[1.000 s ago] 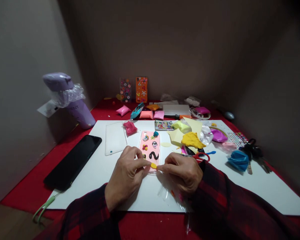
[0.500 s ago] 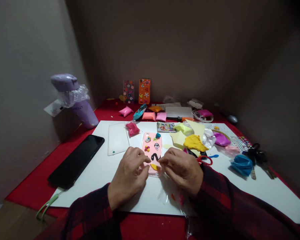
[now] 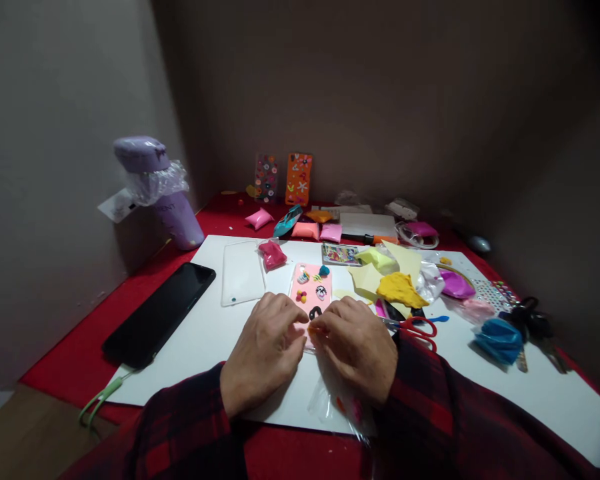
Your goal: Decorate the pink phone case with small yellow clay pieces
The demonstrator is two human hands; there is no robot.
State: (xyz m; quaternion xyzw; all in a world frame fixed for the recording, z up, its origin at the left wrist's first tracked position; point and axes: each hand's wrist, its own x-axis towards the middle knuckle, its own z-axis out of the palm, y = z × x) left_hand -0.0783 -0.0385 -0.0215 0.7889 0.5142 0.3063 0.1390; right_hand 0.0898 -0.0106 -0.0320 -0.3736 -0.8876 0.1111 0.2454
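Observation:
A pink phone case (image 3: 311, 283) lies on the white board between my hands. It carries small clay decorations: a flower (image 3: 301, 296), an eye with lashes (image 3: 321, 292) and a curved black piece (image 3: 315, 312). My left hand (image 3: 269, 351) is curled at the case's lower left edge, thumb and forefinger against it. My right hand (image 3: 356, 345) is bent over the lower right part, thumb and forefinger pinching a small yellow clay piece (image 3: 311, 329) at the case's surface. Fingers hide most of that piece and the lower case.
Right of my hands are red-handled scissors (image 3: 416, 328), a yellow clay lump (image 3: 399, 289) and a blue packet (image 3: 499, 341). On the left lie a clear case (image 3: 243, 273) and a black phone (image 3: 160, 313); a purple bottle (image 3: 177, 217) stands behind. Clear plastic (image 3: 325, 397) lies near the front edge.
My right hand has moved left over the case, and its fingers now cover the yellow piece and part of the black one. The whole view has shifted slightly.

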